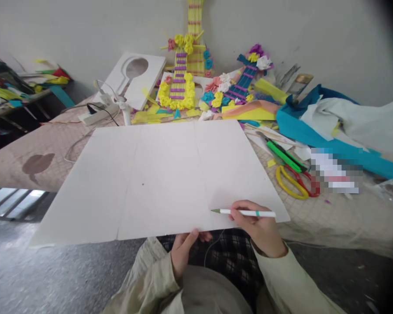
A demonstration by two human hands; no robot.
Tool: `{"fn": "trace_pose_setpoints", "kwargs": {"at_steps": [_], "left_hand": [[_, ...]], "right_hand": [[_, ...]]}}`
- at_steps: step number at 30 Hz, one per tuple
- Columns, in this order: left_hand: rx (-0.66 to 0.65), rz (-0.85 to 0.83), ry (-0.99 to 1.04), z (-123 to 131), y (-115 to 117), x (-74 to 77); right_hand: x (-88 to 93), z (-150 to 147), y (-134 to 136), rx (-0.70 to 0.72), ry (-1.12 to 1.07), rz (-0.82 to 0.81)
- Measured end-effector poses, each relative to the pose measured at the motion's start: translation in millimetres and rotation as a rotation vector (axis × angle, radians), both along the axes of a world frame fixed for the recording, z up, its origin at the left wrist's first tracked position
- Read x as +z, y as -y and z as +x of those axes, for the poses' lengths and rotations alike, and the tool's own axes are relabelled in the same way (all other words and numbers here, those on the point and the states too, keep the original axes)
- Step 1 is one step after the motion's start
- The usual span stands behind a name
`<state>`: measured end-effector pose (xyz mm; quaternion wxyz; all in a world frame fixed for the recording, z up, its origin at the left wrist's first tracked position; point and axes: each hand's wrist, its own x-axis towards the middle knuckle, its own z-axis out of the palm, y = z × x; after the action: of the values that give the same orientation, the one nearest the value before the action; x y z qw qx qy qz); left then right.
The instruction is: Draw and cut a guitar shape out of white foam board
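A large white sheet (pixel 157 179) with fold creases lies on the table and juts over its near edge. My right hand (pixel 258 229) is closed round a white pen (pixel 245 212) with a green tip, held flat over the sheet's near right part, tip pointing left. My left hand (pixel 183 253) grips the sheet's near edge from below, thumb up against it and fingers curled under.
Yellow and red scissors (pixel 293 181) and green markers (pixel 284 156) lie right of the sheet. Behind it stand paper-flower guitar models (pixel 180 87), a white foam board (pixel 134 78), a power strip (pixel 96 114) and blue cloth (pixel 314 131). The table (pixel 26 161) is covered in a beige cloth.
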<state>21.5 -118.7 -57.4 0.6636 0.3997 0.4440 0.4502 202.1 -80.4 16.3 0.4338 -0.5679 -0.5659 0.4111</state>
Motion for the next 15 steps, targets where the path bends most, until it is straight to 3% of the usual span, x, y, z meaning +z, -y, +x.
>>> {"fn": "trace_pose_setpoints", "kwargs": {"at_steps": [10,15], "left_hand": [[0.005,-0.03,0.017,0.6,0.7,5.7],[0.002,-0.026,0.01,0.7,-0.5,9.0]], "right_hand": [[1.8,-0.6,-1.2,0.024,0.093,0.026],[3.7,4.2,-0.9,0.112,0.133,0.033]]}}
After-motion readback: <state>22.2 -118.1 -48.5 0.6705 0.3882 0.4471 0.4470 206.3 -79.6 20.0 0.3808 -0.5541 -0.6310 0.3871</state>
